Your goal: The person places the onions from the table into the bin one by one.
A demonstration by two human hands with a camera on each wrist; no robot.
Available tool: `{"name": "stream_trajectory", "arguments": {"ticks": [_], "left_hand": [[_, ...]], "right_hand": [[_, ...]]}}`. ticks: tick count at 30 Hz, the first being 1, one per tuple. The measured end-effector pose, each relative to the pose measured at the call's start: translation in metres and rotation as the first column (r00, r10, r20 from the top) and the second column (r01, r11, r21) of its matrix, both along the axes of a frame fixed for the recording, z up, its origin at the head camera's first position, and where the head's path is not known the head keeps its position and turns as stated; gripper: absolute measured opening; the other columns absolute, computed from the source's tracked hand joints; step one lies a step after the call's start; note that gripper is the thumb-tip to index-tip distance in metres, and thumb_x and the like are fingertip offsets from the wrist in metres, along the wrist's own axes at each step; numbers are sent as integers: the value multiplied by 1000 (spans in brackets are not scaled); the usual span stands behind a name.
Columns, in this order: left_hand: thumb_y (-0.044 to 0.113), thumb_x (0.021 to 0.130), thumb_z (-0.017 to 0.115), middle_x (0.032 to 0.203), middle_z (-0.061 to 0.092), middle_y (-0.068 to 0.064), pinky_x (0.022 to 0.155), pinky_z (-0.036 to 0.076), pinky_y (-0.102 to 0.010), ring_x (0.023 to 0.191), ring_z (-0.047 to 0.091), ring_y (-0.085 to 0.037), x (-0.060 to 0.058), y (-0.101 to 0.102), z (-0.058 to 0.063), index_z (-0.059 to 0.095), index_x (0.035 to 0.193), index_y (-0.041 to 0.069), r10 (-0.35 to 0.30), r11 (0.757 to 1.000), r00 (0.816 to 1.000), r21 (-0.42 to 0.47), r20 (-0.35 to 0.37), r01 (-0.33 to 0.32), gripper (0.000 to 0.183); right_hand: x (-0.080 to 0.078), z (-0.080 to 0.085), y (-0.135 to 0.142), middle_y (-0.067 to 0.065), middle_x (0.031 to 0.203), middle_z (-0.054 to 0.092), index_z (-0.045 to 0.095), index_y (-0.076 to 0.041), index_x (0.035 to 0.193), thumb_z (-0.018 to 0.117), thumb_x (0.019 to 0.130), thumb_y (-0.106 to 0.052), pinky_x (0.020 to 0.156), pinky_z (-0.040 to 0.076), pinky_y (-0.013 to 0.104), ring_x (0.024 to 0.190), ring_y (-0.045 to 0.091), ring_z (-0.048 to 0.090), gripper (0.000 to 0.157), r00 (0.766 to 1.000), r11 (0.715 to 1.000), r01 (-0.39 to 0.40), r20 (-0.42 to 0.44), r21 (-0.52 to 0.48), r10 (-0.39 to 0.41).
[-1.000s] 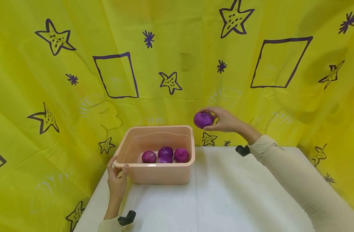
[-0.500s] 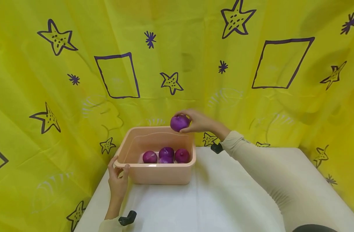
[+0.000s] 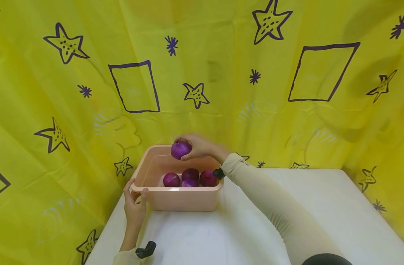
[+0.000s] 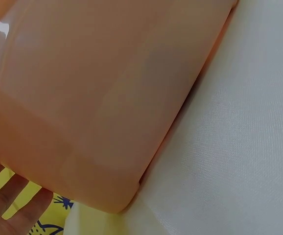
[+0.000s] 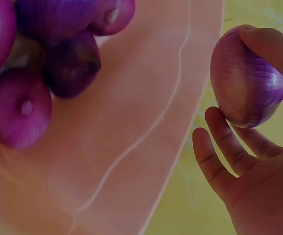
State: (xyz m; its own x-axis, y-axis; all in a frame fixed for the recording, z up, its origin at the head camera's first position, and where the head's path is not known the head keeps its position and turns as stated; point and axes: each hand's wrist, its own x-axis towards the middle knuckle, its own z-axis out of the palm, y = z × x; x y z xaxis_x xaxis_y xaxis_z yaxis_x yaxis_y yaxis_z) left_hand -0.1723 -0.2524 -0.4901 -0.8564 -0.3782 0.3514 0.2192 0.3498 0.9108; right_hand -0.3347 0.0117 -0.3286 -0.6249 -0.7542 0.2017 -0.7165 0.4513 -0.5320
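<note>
A purple onion point(image 3: 181, 149) is pinched between the thumb and fingers of my right hand point(image 3: 200, 146), above the back part of a peach plastic tub point(image 3: 182, 200). The right wrist view shows the same onion point(image 5: 247, 81) with my ring and little fingers spread away from it. Inside the tub several more purple onions point(image 3: 171, 179) lie grouped toward the right. My left hand point(image 3: 134, 211) grips the tub's front left corner, thumb at the front rim. In the left wrist view, fingers point(image 4: 31, 210) show beside the tub's wall point(image 4: 92, 107).
The tub stands on a table with a white cloth point(image 3: 261, 221), near its back edge. A yellow curtain point(image 3: 222, 55) with drawn stars and frames hangs behind and along both sides.
My right hand has carried the onion leftward and slightly down, from right of the tub to over it. My left hand keeps its grip on the corner.
</note>
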Motion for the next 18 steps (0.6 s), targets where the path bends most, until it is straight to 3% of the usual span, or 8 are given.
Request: {"name": "stream_trajectory", "arguments": {"ticks": [6,18], "left_hand": [[26,103,62,160,40,-13,80,48,-7,121,55,-30,-1,0,0,27,158,24,0,1000,1000,2,13,0,66],[27,102,64,161,38,-11,80,49,-7,128,55,-37,0,0,-1,26,158,26,-5,1000,1000,-4,-7,5,68]], "right_hand": [[-2,-8,-13,7,134,59,56,-18,139,87,83,-22,99,51,34,120,22,54,65,1000,1000,0,21,4,0],[-1,-12,-17,9,132,58,56,-18,140,86,83,-21,98,51,34,118,24,53,65,999,1000,-2,48,29,0]]}}
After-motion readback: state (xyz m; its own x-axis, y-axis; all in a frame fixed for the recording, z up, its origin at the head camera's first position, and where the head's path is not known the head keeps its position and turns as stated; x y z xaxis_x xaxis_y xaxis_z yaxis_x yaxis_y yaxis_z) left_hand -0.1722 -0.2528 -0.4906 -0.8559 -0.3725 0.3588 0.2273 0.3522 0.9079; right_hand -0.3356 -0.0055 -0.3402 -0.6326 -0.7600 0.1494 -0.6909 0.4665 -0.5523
